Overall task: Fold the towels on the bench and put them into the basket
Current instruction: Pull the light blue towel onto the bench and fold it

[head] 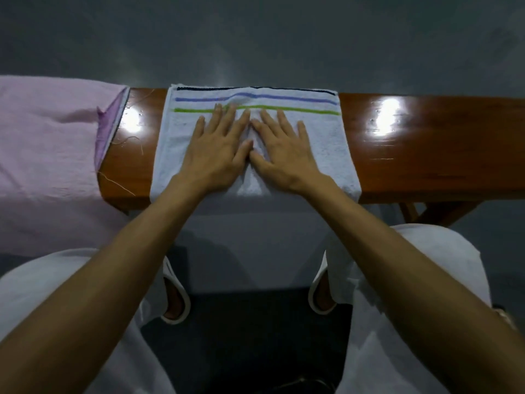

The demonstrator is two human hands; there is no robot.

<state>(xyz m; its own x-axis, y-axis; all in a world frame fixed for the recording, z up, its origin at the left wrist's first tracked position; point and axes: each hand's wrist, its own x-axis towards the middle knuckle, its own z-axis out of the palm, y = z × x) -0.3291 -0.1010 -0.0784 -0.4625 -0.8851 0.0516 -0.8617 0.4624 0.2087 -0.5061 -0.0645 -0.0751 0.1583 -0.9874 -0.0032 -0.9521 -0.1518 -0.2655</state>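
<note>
One pink towel; left hand, right hand press one striped towel.

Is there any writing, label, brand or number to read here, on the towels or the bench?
None. The white terry towel bears only blue, green and dark stripes, no words; the pink cloth towel and glossy brown wooden bench show no label or print.

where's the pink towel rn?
Head view, far left: the pink towel drapes over the left end of the wooden bench, with bare wood between it and the white striped towel at centre.
</note>
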